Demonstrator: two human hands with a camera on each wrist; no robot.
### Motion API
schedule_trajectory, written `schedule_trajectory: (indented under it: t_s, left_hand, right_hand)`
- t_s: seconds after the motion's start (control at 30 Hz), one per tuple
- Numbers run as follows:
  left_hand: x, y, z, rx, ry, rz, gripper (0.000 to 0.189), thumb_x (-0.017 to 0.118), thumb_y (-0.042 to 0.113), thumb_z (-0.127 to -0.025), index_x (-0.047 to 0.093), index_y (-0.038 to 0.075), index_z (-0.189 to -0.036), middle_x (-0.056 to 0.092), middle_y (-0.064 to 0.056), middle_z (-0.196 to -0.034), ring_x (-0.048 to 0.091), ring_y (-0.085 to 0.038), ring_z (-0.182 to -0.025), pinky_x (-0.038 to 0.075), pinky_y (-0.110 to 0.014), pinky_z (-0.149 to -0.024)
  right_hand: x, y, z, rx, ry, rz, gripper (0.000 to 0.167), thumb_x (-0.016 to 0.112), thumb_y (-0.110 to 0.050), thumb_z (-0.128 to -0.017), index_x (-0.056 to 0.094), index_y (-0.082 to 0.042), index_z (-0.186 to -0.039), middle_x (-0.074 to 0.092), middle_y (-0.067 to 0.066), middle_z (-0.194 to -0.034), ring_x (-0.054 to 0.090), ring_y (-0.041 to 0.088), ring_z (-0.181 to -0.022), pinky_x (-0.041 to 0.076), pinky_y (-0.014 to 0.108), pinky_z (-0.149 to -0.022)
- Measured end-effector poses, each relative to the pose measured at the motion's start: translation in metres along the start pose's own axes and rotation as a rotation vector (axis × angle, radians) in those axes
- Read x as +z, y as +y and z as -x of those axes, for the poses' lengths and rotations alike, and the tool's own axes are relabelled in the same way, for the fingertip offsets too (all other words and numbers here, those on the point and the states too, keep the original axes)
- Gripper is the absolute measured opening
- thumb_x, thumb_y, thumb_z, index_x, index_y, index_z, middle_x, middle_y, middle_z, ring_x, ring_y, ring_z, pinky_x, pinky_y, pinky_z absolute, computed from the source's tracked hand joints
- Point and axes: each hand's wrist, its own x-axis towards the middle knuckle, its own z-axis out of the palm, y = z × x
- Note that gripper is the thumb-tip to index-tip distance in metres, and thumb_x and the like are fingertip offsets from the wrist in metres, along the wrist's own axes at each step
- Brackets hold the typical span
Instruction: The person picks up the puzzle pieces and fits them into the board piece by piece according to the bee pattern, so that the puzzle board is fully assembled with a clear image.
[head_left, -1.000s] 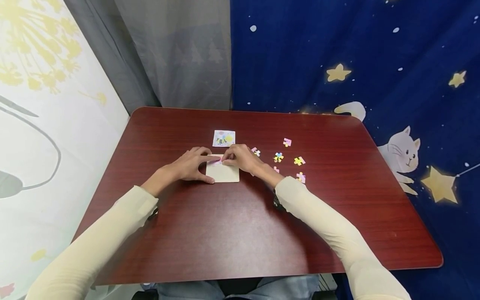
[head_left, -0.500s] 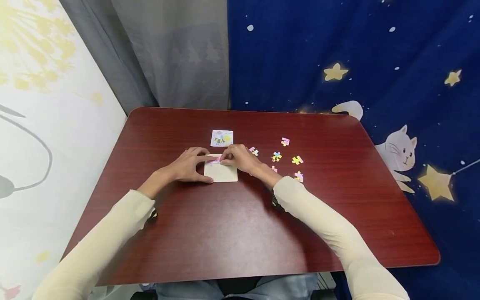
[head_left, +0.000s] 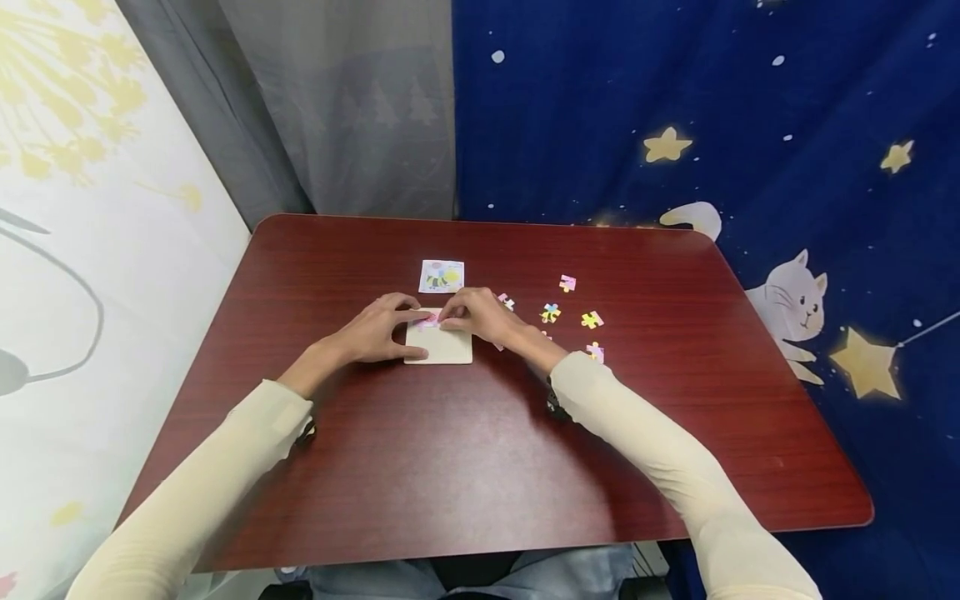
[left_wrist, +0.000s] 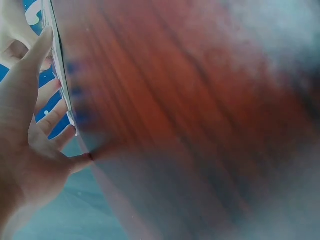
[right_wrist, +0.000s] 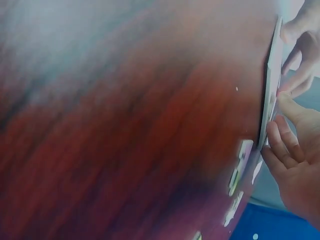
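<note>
A cream puzzle board [head_left: 442, 349] lies flat on the table before me, with pink puzzle pieces [head_left: 429, 322] along its far edge. My left hand [head_left: 375, 331] spans the board's left side, thumb resting near the front left corner and index finger touching the pink area. At the far right part of the board, my right hand [head_left: 482, 317] holds its thumb and fingertips together over a puzzle piece, which they mostly cover. Both wrist views catch the board edge-on, with the left hand [left_wrist: 37, 125] and the right hand [right_wrist: 300, 160] against it.
A small picture card [head_left: 442, 276] lies behind the board. Several loose pieces are scattered to the right, including a pink one [head_left: 567, 283], a blue and yellow one [head_left: 551, 312] and a yellow one [head_left: 592, 320]. All rest on the reddish-brown table [head_left: 480, 467].
Both hands stay at the board, with only slight finger shifts near the pink pieces. The whole head view has drifted a little.
</note>
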Motion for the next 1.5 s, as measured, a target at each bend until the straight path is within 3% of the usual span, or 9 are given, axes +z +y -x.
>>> schedule_trajectory:
  t_s: [0.3,0.63,0.83,1.5]
  left_hand:
    - [0.001,0.001,-0.002,-0.017,-0.012,0.01,0.081,0.082,0.061,-0.082,0.061,0.016,-0.147,0.053,-0.011,-0.139,0.046,-0.032,-0.131,0.033,-0.056,-0.113]
    - [-0.001,0.002,-0.001,-0.035,-0.047,0.006,0.088,0.087,0.061,-0.077,0.059,0.018,-0.149,0.051,-0.009,-0.14,0.045,-0.032,-0.13,0.032,-0.054,-0.114]
    - [-0.004,0.006,0.0,-0.047,-0.057,0.009,0.088,0.088,0.058,-0.076,0.06,0.016,-0.148,0.05,-0.01,-0.14,0.045,-0.034,-0.129,0.035,-0.055,-0.111]
    - [-0.004,0.006,-0.001,-0.061,-0.057,0.0,0.089,0.089,0.057,-0.075,0.058,0.018,-0.149,0.049,-0.009,-0.142,0.045,-0.033,-0.129,0.036,-0.054,-0.11]
  right_hand:
    - [-0.032,0.016,0.01,0.006,0.05,0.044,0.013,0.079,-0.018,-0.095,0.081,-0.01,-0.104,0.073,0.003,-0.1,0.067,0.013,-0.086,0.057,0.029,-0.076]
    - [-0.071,0.045,0.031,0.099,0.103,0.07,0.019,0.082,-0.016,-0.092,0.08,-0.004,-0.107,0.075,0.005,-0.096,0.069,0.017,-0.084,0.055,0.032,-0.076]
    - [-0.087,0.061,0.044,0.151,0.117,0.086,0.021,0.082,-0.016,-0.091,0.079,-0.004,-0.108,0.077,0.006,-0.095,0.071,0.022,-0.088,0.057,0.043,-0.084]
    - [-0.124,0.104,0.077,0.322,0.144,0.134,0.036,0.083,-0.015,-0.091,0.073,0.001,-0.122,0.075,0.017,-0.108,0.071,0.028,-0.098,0.056,0.045,-0.089]
